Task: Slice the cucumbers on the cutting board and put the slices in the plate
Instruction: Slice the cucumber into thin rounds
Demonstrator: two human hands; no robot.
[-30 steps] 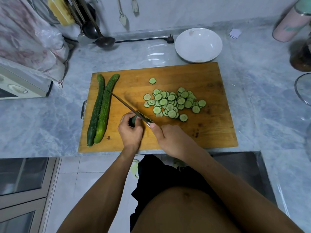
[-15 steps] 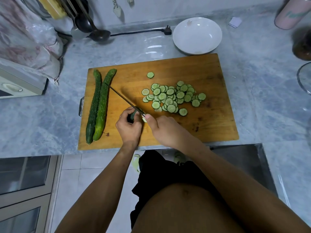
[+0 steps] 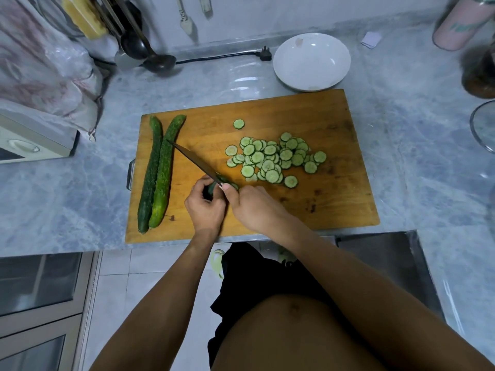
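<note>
L hand [image 3: 205,207] grips cucumber stub [image 3: 211,189], R hand [image 3: 253,207] grips knife [image 3: 195,162]; 2 whole cucumbers [image 3: 156,172], 1 plate [image 3: 312,61].

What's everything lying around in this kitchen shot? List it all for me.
Whole bumpy green cucumbers: two, side by side on the board's left.
Round cucumber slices: a heap, pale green, mid-board; one apart.
Short cucumber stub: one, dark green, in the left hand.
Dark-bladed knife: one, angled across the board.
Wooden cutting board: one, orange-brown, on the grey marble counter.
White round plate: one, empty, behind the board.
Black ladle: one, far left.
Left hand: grips the stub.
Right hand: holds the knife.
</note>
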